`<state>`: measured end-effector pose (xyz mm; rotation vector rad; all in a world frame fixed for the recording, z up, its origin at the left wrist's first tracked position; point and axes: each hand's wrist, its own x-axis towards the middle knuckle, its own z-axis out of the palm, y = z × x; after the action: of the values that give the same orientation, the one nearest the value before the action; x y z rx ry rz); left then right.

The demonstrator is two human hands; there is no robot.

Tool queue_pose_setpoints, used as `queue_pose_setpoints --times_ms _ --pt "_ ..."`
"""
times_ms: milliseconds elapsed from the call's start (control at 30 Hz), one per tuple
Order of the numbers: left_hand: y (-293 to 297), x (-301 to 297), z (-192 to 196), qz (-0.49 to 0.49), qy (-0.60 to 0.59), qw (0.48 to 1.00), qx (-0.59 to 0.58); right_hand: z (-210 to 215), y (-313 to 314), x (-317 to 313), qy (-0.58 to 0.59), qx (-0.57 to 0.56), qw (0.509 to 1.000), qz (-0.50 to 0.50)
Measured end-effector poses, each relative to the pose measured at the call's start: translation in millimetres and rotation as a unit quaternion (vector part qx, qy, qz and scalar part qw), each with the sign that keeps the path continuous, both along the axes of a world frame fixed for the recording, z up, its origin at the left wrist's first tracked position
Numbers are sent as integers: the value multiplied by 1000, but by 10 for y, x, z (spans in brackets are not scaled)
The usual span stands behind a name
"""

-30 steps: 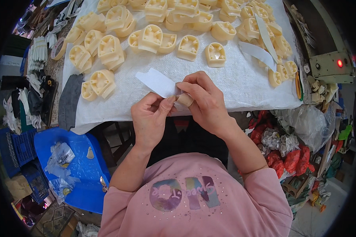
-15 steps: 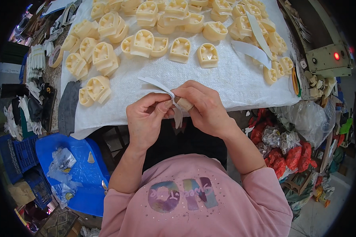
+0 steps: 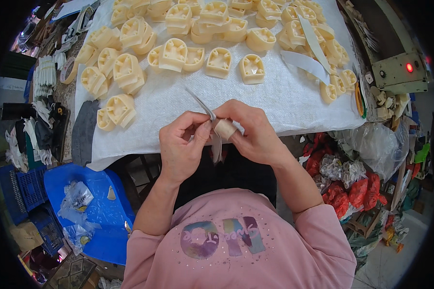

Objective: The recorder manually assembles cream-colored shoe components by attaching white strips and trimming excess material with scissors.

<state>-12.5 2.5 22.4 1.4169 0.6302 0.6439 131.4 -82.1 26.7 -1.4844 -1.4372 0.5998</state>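
Hands: small cream part (image 3: 225,128) pinched by right hand (image 3: 253,133); strip (image 3: 216,139) gripped by left hand (image 3: 183,144).
Position: both raised clear of cloth (image 3: 284,98), probably for close handling.

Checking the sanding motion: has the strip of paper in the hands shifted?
Yes. The paper strip has swung from lying flat to edge-on against the white cloth.

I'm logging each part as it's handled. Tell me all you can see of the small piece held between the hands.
The small piece is cream, like the moulded parts on the table, and looks like plastic or resin. Right hand pinches it; left hand holds a thin pale strip against it, folded around one side. It sits just off the table's near edge.
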Motion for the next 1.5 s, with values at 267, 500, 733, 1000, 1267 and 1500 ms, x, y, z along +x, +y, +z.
queue_pose_setpoints --times_ms 267,500,733,1000,1267,1500 --pt "-66 103 -142 84 -32 994 -64 -130 -33 3 142 -29 983 -111" --pt "83 -69 -334 258 -8 966 -31 -82 -165 456 320 133 892 -290" --pt "75 -275 -190 158 184 870 430 132 -358 528 -166 94 950 -248" --pt "-209 98 -48 -20 -88 990 -109 149 -90 -21 -249 117 961 -27" --pt "-42 145 -26 16 -125 954 -270 -18 -38 776 -228 -1 953 -198" --pt "-17 -31 -65 6 -135 939 -315 -250 93 795 -176 -88 973 -118"
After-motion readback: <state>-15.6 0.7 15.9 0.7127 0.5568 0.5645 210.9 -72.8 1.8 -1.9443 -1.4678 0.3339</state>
